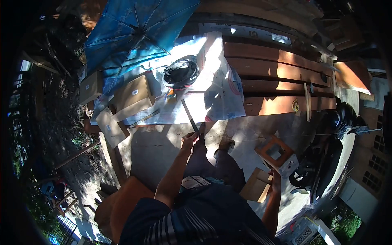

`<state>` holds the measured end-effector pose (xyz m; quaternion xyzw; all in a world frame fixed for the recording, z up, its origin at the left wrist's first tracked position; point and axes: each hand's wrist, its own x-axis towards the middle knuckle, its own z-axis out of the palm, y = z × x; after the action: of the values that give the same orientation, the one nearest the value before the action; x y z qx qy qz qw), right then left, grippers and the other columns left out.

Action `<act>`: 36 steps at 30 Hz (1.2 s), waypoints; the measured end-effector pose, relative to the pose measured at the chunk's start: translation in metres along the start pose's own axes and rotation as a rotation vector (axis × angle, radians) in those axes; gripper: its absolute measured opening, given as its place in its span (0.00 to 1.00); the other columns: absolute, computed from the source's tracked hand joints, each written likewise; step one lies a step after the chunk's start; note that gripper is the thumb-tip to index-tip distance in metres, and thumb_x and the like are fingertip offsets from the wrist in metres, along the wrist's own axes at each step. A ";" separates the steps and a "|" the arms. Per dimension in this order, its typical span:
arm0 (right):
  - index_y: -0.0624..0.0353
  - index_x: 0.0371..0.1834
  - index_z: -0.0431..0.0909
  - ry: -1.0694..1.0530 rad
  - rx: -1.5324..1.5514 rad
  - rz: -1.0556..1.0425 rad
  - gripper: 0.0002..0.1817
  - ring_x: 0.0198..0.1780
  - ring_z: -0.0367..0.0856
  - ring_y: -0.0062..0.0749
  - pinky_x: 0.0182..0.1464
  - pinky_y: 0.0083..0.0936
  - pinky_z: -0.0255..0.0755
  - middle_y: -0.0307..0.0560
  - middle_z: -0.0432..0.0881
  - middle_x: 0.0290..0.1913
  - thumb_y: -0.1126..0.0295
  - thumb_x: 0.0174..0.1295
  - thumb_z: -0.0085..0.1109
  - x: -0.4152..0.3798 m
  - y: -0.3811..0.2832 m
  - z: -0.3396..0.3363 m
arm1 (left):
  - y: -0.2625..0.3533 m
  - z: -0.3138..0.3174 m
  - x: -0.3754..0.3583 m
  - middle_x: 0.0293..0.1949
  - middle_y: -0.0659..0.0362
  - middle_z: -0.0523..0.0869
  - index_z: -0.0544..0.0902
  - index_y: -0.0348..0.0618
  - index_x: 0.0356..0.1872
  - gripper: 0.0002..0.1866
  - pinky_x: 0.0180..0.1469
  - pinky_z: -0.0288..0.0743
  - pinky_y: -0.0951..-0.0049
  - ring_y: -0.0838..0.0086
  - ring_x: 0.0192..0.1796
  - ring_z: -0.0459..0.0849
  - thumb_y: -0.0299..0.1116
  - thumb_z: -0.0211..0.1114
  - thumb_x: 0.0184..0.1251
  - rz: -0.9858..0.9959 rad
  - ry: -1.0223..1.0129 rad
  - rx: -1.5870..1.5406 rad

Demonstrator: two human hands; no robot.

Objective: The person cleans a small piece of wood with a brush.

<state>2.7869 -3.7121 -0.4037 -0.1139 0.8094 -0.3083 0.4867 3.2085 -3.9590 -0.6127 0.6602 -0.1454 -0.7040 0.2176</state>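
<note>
My left hand (190,139) is closed around the dark grip of a long, narrow, flat blade (189,113). The blade points away from me, its far end over the white sheet (224,100) on the table. Low on the right, my right hand (276,179) is at the edge of a brown cardboard box (256,185) and appears to grip it; its fingers are partly hidden. Just beyond that hand is a small stool (281,156) with a square opening in its orange-brown top.
A blue open umbrella (139,34) covers the table's far left. Cardboard boxes (132,97) and a black helmet (181,74) rest on the sheet. Reddish-brown beams or planks (265,106) extend right. A motorcycle (326,151) stands at right; an orange chair (132,204) is beside me.
</note>
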 end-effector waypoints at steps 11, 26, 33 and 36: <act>0.56 0.32 0.80 0.079 0.259 0.129 0.22 0.27 0.77 0.25 0.31 0.29 0.72 0.38 0.78 0.26 0.48 0.75 0.63 -0.039 -0.004 0.032 | -0.023 -0.078 0.034 0.44 0.61 0.92 0.87 0.40 0.53 0.16 0.47 0.79 0.73 0.76 0.42 0.88 0.42 0.68 0.77 -0.014 -0.080 0.293; 0.61 0.60 0.86 0.122 0.402 -0.047 0.23 0.38 0.83 0.23 0.45 0.25 0.78 0.40 0.85 0.36 0.52 0.76 0.65 -0.037 -0.059 0.087 | 0.108 0.115 -0.126 0.40 0.52 0.92 0.88 0.39 0.49 0.09 0.47 0.83 0.63 0.63 0.44 0.93 0.29 0.69 0.72 0.750 -0.853 1.037; 0.58 0.71 0.81 0.131 0.348 -0.201 0.27 0.45 0.87 0.26 0.51 0.26 0.79 0.51 0.92 0.45 0.52 0.77 0.64 -0.087 -0.073 0.069 | 0.125 0.168 -0.167 0.36 0.52 0.89 0.89 0.43 0.48 0.08 0.47 0.81 0.61 0.61 0.40 0.88 0.29 0.67 0.71 0.903 -1.205 1.311; 0.59 0.63 0.86 0.211 0.396 -0.155 0.23 0.43 0.85 0.22 0.50 0.27 0.79 0.44 0.92 0.41 0.54 0.75 0.66 -0.106 -0.073 0.050 | 0.131 0.191 -0.201 0.34 0.52 0.88 0.88 0.41 0.44 0.06 0.46 0.80 0.61 0.60 0.38 0.88 0.27 0.68 0.70 0.931 -1.293 1.395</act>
<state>2.8748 -3.7379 -0.2997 -0.0452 0.7682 -0.5078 0.3872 3.0401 -3.9873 -0.3580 0.0181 -0.8443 -0.5295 -0.0801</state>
